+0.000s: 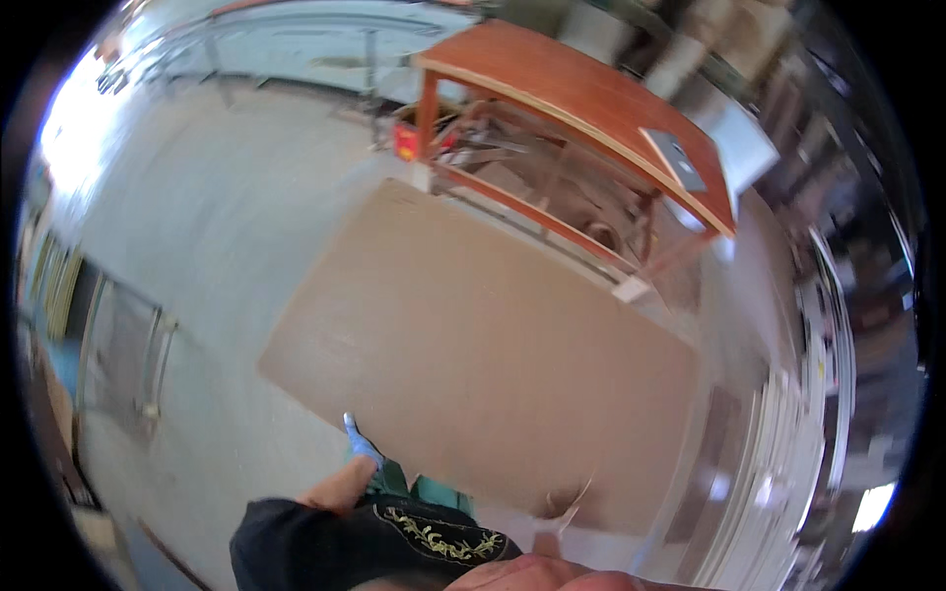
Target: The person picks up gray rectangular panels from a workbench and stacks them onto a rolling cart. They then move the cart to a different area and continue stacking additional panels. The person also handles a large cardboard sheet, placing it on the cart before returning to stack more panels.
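Note:
A large flat brown board [483,335] with rounded corners spreads out in front of me. At its near left edge is my left hand [363,445], in a blue glove with a whitish tip. The thumb lies along the board and the other fingers are out of sight underneath, so the hand looks closed on the edge. My right hand [560,510], blurred by motion, grips the near right part of the same edge, with a dark shadow beside it on the board.
Beyond the board stands a red-brown wooden table [562,79], scraps on its lower shelf and a dark flat panel [675,158] on top. A red container [405,141] sits by its leg. Long pale strips [754,483] are stacked at right. A metal frame [128,345] stands left.

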### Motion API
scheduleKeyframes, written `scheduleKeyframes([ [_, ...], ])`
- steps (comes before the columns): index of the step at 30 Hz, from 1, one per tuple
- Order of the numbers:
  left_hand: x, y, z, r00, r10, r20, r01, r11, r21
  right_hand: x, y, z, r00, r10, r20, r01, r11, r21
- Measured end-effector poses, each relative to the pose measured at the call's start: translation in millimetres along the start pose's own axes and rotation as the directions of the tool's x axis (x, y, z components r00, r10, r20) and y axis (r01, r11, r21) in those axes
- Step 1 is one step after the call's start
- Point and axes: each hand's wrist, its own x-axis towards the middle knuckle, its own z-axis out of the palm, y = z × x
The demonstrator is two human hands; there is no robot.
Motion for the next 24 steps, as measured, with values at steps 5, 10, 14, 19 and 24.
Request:
scheduleKeyframes([
  [5, -15, 11, -28, 0.964, -0.036, -0.264, 0.120, 0.943, 0.309, 12, 14, 47, 0.974, 0.215, 0.073, -0.149, 0.848, -0.509],
  [10, -26, 7, -69, 0.782, 0.053, -0.621, 0.459, 0.625, 0.631, 14, 55, 121, 0.867, 0.462, 0.186, -0.035, 0.428, -0.903],
  [14, -49, 77, -87, 0.879, 0.246, -0.408, 0.149, 0.671, 0.726, -14, 131, 181, 0.759, 0.612, 0.224, 0.207, 0.099, -0.973],
  [19, -125, 211, -144, 0.721, 0.568, -0.398, 0.071, 0.510, 0.857, -93, 269, 225, 0.613, 0.748, 0.254, 0.512, -0.131, -0.849],
  [24, -187, 368, -262, 0.638, 0.664, -0.391, 0.234, 0.316, 0.919, -182, 415, 271, 0.393, 0.830, 0.394, 0.858, -0.177, -0.483],
])
